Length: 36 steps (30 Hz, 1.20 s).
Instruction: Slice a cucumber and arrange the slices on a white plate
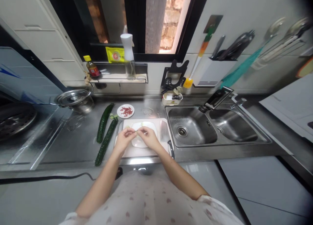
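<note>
My left hand (125, 138) and my right hand (148, 137) meet at their fingertips above a white plate (140, 144). Both are pinched together on something small and greenish, perhaps a cucumber slice, too small to make out surely. The plate lies on a light cutting board (129, 152), with a few pale green slices near its back edge. A knife (165, 132) with a black handle rests along the board's right side. Left of the board lie a whole cucumber (104, 123) and a second cucumber (106, 142) with cut slices at its top end.
Behind the board is a small plate of chopped red pieces (126, 111). A steel pot (81, 102) stands at the back left. To the right are a double sink (193, 141) and faucet (215, 100); a shelf (117, 78) holds bottles.
</note>
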Tool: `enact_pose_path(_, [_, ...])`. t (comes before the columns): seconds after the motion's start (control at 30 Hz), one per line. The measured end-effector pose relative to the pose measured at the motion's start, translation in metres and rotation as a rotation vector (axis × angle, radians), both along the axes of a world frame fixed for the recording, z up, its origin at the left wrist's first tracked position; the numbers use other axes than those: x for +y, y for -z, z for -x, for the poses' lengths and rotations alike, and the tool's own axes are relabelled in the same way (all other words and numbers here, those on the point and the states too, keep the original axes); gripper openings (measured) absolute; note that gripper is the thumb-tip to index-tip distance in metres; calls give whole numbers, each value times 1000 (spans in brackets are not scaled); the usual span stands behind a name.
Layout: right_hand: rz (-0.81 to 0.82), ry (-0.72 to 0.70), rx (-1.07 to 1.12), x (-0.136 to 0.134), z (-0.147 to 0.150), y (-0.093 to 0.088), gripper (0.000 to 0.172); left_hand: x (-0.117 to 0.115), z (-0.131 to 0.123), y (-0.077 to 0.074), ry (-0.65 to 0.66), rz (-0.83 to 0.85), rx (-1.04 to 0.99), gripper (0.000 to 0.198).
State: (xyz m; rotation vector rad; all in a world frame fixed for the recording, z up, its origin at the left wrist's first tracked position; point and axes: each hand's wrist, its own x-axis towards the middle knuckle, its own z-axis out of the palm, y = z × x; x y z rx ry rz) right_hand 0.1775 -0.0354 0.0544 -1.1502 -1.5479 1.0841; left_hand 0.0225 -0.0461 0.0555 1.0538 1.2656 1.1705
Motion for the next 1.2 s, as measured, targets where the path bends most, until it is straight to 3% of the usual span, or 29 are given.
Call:
enact_pose_path(0.17, [51, 54, 46, 0, -2, -5, 14, -3, -2, 5, -51, 80, -5, 39])
enact_pose_path(0.37, [32, 90, 51, 2, -6, -10, 15, -10, -13, 4, 209, 514, -405, 57])
enact_pose_path(0.47, [8, 84, 14, 1, -8, -11, 15, -8, -17, 2, 278, 602, -560, 58])
enact_pose_path(0.73, [-56, 39, -77, -3, -14, -12, 12, 2, -14, 0, 150, 454, -503, 31])
enact_pose_path(0.97, [-83, 15, -83, -5, -15, -12, 14, 2, -10, -10, 117, 300, -422, 33])
enact_pose_path(1.2, [-47, 49, -75, -5, -14, -3, 13, 4, -10, -4, 13, 96, -206, 34])
